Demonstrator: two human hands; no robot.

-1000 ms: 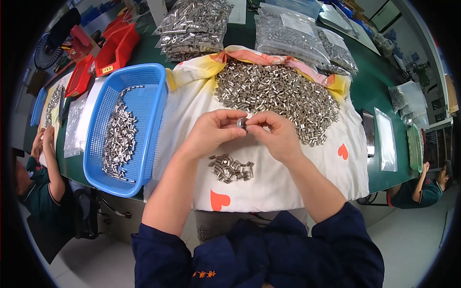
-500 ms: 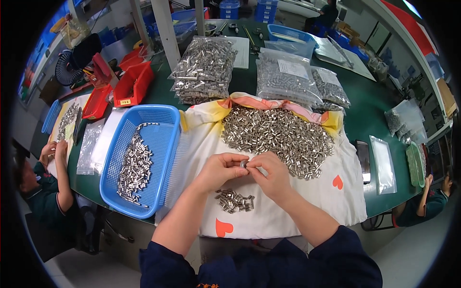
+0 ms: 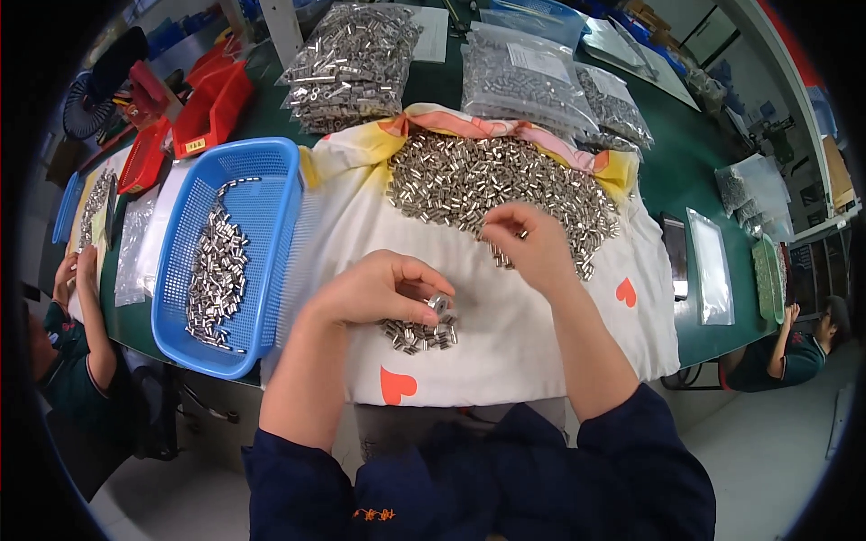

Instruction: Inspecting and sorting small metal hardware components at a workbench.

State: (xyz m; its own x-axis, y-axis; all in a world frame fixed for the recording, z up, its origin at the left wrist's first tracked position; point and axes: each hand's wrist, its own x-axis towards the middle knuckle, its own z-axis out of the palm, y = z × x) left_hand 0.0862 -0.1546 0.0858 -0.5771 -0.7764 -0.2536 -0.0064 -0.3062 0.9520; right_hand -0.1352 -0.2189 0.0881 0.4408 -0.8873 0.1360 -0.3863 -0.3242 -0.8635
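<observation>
My left hand (image 3: 374,287) is closed on a small silvery metal ring (image 3: 439,304), held between thumb and fingers. Right beneath it, a small heap of short metal sleeves (image 3: 417,338) lies on the white cloth (image 3: 352,230). Over the near edge of a large pile of similar sleeves (image 3: 505,171) hovers my right hand (image 3: 534,248), its fingers curled in toward the thumb. Whether a sleeve sits in that pinch is too small to make out. At the left, a blue plastic basket (image 3: 290,207) holds more sleeves, shinier than those in the pile.
Bulging clear bags of metal parts (image 3: 352,72) (image 3: 523,81) stand behind the pile. Red bins (image 3: 212,108) are at the back left. A dark flat device (image 3: 674,257) and a flat clear bag (image 3: 711,270) lie to the right. Co-workers sit at both sides.
My hands have come apart. The left has lowered over the small heap with the ring, and the right has moved up and right to the large pile. The whole view has shifted.
</observation>
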